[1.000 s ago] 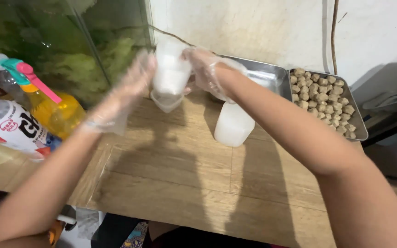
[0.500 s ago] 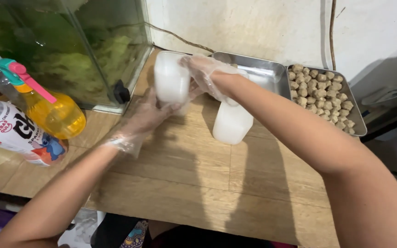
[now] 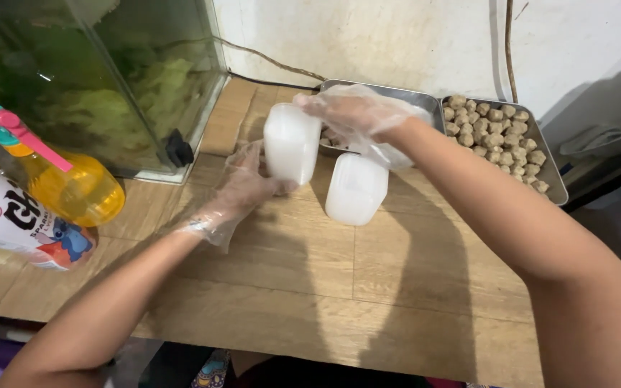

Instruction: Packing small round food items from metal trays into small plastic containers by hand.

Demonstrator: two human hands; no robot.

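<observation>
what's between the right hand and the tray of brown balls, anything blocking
Nothing visible blocks it. The right hand hovers over the near steel tray, which lies directly left of the tray of brown balls. The left hand holds a white container; a second container sits nearer the person.

- The left hand (image 3: pixel 242 190), in a thin clear plastic glove, sits just left of centre, fingers pointing toward 1 o'clock.
- Its grip is a loose cup, palm turned to the right, thumb and fingertips pressed against what it holds.
- The glove's cuff bunches at the wrist; the bare left forearm runs off toward 7 o'clock, to the bottom left corner.
- The right hand (image 3: pixel 357 115), gloved the same way, lies toward 12 o'clock from the left hand, palm down, fingers curled and pointing toward 9 o'clock.
- Whether its grip closes on anything cannot be told.
- The bare right forearm slants away toward 4 o'clock, filling the lower right corner.
</observation>
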